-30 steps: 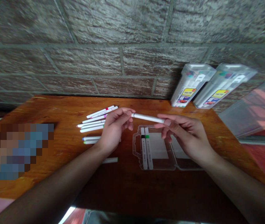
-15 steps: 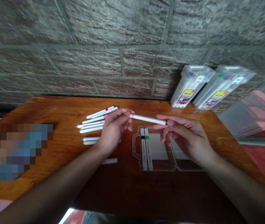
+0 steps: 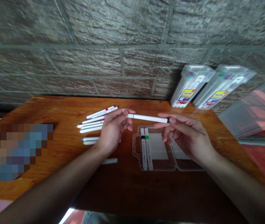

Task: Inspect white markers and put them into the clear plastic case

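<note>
Between my two hands a white marker (image 3: 148, 118) is held nearly level above the table. My left hand (image 3: 115, 127) pinches its left end, and my right hand (image 3: 188, 133) pinches the dark tip at its right end. Below the marker lies an open clear plastic case (image 3: 136, 146) with two markers in its left side, one with a black band (image 3: 143, 152) and one with a green band (image 3: 148, 152). Several loose white markers (image 3: 92, 126) lie beyond and left of my left hand, some partly hidden by it.
Two closed clear marker cases (image 3: 184, 90) with yellow labels lean against the stone wall (image 3: 137, 62) at the back right. The wooden table (image 3: 59, 115) spans the view. A pixelated patch (image 3: 13, 152) covers something at the left.
The marker has shifted slightly, its right end a little higher and further right, and more of its dark tip shows. My right hand has moved slightly right; my left stays about where it was.
</note>
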Available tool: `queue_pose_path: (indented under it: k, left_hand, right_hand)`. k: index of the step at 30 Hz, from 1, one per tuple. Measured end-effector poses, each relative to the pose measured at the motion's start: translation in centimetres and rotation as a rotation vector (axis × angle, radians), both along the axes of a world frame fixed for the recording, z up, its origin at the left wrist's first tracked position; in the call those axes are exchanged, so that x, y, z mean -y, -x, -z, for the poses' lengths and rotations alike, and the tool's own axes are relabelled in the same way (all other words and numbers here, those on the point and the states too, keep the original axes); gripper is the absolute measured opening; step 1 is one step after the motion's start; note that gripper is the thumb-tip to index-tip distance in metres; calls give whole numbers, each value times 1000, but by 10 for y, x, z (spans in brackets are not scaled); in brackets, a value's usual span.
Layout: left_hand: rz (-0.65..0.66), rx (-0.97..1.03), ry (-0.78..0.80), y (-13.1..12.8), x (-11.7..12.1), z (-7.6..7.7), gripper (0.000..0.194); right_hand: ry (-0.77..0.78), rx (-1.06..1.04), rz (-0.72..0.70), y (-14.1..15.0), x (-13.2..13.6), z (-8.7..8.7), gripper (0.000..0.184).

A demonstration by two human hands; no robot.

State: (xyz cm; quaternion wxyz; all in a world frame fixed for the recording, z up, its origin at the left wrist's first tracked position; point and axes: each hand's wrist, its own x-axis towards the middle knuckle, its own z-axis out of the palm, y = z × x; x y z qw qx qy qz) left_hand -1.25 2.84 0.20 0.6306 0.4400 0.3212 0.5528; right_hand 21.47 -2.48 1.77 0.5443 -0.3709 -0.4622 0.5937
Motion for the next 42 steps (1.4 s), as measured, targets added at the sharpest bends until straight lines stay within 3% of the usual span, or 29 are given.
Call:
queue_pose_path:
  k: [24, 35, 42]
  left_hand:
    - [2, 12, -2, 0, 1, -2, 18]
    - [25, 18, -27, 0, 3, -1, 20]
    - [114, -21, -42, -1, 6, -2, 21]
  right_hand:
    - [0, -17, 23, -2, -3, 3, 25]
    - [20, -30, 134, 0, -7, 0, 21]
    - [48, -25, 238, 0, -11, 2, 16]
